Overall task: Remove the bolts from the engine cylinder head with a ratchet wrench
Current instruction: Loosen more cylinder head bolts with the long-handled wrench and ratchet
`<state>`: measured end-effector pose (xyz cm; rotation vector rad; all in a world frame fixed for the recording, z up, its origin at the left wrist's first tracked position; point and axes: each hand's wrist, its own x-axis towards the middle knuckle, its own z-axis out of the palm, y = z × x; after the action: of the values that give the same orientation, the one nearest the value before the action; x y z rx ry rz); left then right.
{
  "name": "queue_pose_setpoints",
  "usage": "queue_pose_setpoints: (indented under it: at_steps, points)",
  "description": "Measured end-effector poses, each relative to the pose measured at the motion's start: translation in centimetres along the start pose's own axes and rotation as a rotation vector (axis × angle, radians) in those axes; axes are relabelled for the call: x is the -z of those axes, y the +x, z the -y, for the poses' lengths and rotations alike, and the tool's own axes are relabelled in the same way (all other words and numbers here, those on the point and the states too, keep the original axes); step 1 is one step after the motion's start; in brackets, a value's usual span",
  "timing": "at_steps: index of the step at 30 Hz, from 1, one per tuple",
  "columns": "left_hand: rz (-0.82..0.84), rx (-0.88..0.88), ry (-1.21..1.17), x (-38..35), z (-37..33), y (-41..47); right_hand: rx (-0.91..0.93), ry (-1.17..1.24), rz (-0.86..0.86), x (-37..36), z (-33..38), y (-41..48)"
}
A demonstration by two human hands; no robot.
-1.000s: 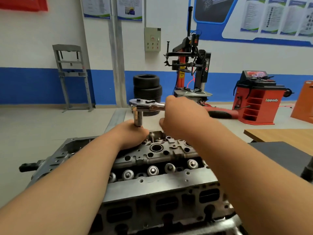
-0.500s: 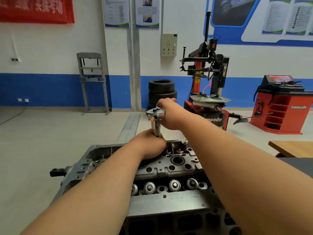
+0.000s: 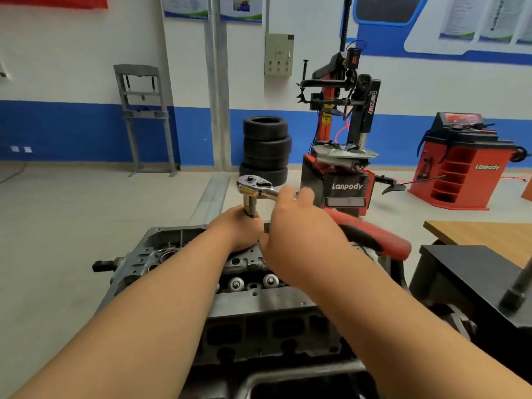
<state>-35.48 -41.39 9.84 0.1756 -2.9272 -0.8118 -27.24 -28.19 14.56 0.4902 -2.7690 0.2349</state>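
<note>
The grey engine cylinder head (image 3: 259, 300) lies in front of me, with round valve caps showing between my arms. A chrome ratchet wrench (image 3: 253, 187) stands on its socket extension over the far side of the head. My left hand (image 3: 240, 230) grips the socket extension just below the ratchet head. My right hand (image 3: 293, 226) holds the wrench handle, which runs to the right and ends in a red grip (image 3: 374, 237). The bolt under the socket is hidden by my left hand.
A wooden table (image 3: 483, 234) and a black bench (image 3: 472, 277) stand at the right. On the floor beyond are stacked tyres (image 3: 266, 148), a tyre changer (image 3: 342, 133), a red wheel balancer (image 3: 460, 165) and a grey press frame (image 3: 144, 116).
The wrench handle has swung from pointing away from me round to the right. My right hand moved right and nearer with it; my left hand kept its grip on the extension.
</note>
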Motion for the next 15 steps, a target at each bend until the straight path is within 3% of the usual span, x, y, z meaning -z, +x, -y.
queue_pose_setpoints:
  at_steps: [8, 15]
  points:
    - [-0.028, 0.000, -0.057, 0.1, 0.0, -0.5, -0.004, 0.058, -0.030, 0.2, -3.5, 3.8]
    - [-0.046, 0.008, -0.235, 0.1, 0.8, 0.1, 0.133, 0.109, 0.080, -1.2, -3.0, 12.0]
